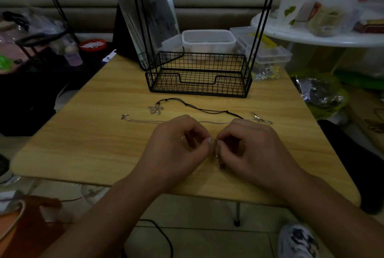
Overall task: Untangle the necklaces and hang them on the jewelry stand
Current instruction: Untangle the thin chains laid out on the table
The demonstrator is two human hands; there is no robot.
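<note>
Left hand [178, 145] and right hand [247, 145] pinch fine chain [217, 153] between fingertips, mid-untangling. Just beyond knuckles: black cord necklace [199, 108], silver necklace [145, 121], laid out apart on table [83, 133]. Jewelry stand [198, 76] farther back; hanging apparently not begun.

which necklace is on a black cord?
The one with the silver flower pendant, lying nearest the wire basket. Its cord is black and knotted; the necklace behind the hands is a thin pale chain, as is the piece both hands pinch.
</note>
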